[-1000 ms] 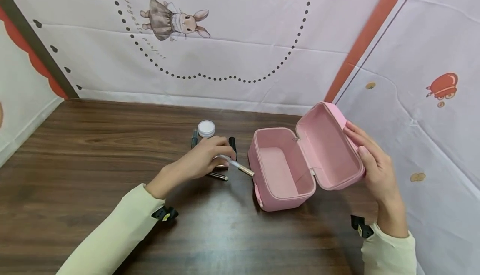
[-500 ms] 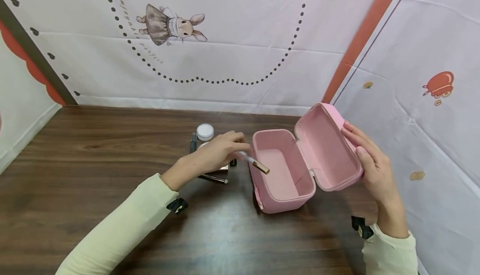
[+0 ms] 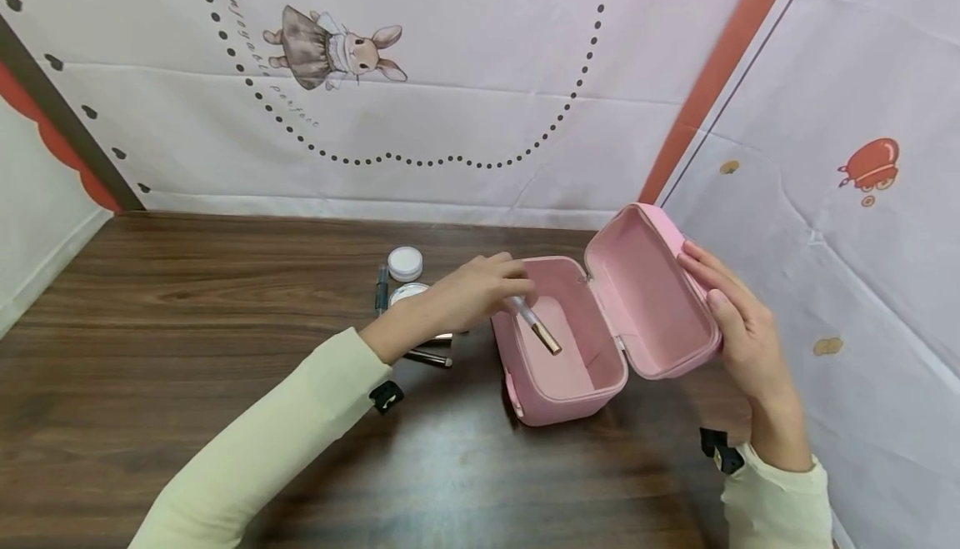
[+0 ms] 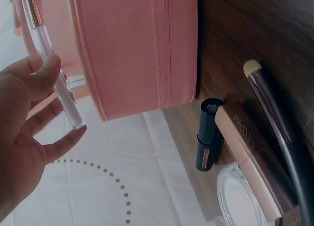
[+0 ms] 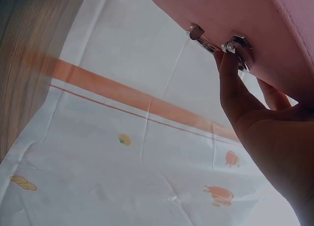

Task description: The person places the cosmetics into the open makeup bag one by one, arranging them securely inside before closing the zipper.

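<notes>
My left hand (image 3: 483,291) pinches a lip gloss tube (image 3: 542,331) between thumb and fingers, over the mouth of the pink makeup case (image 3: 566,412). In the left wrist view the lip gloss tube (image 4: 41,37) shows a clear body and a gold cap. The cap end slants down toward the case's inside in the head view. On the right, my right hand (image 3: 750,341) holds the raised case lid (image 3: 652,291) by its outer edge. The right wrist view shows its fingers beside a metal fitting (image 5: 235,45) on the pink surface.
Left of the case lie a white-lidded jar (image 3: 405,262), a dark pen-like tube (image 3: 382,289), a makeup brush (image 4: 270,103), a brown box (image 4: 252,157), a short black tube (image 4: 208,133) and a round compact (image 4: 240,199). A printed cloth (image 3: 465,99) stands behind the wooden table (image 3: 225,324).
My left hand has moved right with the lip gloss tube, from beside the case to over its opening. The right hand keeps its hold on the lid.
</notes>
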`<state>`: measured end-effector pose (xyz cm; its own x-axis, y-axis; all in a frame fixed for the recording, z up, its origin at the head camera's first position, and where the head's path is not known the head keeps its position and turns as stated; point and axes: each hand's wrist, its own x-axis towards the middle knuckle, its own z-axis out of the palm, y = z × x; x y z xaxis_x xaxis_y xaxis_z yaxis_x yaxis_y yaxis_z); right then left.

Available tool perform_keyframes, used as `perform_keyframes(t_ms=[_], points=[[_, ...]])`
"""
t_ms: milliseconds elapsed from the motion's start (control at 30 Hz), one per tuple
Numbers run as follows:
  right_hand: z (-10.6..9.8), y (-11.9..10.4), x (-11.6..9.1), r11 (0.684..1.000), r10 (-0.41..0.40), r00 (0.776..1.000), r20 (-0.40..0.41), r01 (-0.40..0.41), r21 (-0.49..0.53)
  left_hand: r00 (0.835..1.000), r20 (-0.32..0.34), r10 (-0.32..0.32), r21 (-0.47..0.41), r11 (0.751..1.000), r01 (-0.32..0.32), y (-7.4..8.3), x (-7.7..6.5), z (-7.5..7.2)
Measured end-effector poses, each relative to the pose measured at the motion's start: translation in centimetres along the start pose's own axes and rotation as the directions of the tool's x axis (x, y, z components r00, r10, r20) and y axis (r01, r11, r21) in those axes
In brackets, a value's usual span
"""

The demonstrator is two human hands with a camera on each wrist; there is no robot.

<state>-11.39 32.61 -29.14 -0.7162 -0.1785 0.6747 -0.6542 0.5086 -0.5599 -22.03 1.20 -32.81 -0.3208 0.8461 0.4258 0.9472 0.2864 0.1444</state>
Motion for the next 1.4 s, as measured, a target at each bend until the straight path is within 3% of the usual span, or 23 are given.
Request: perform_keyframes(t_ms=[300,500,733,833,1067,1400], points=[[-0.4,1.7,-0.2,1.000,-0.008,1.000,0.007,0.008,-0.006,0.985,0.170,0.039,0.003,0.999,-0.040,0.4,2.7,0.3],[-0.2,1.5,-0.4,1.000,-0.011,1.000,-0.003,0.012,0.002,0.940,0.341,0.019,-0.021,1.000,-0.013,0.9,3.9,1.0],[-0.2,1.4,-0.4,1.000,0.001,1.000,-0.002,-0.001,0.013,0.854,0.513,-0.084,-0.009,0.995,0.103,1.1,5.3,1.5],[-0.2,1.5,-0.4,1.000,0.006,1.000,0.005,-0.006,0.011,0.817,0.566,-0.108,0.010,0.992,0.124,1.1,5.9,1.7],[-0.5,1.6,-0.5,1.000,0.012,1.000,0.002,-0.012,0.000,0.732,0.674,-0.099,0.022,0.993,0.113,1.1,7.2,2.4],[-0.5,1.6,-0.3,1.000,0.012,1.000,0.019,-0.012,0.001,0.601,0.766,-0.228,0.111,0.968,0.225,1.2,7.8,2.9]])
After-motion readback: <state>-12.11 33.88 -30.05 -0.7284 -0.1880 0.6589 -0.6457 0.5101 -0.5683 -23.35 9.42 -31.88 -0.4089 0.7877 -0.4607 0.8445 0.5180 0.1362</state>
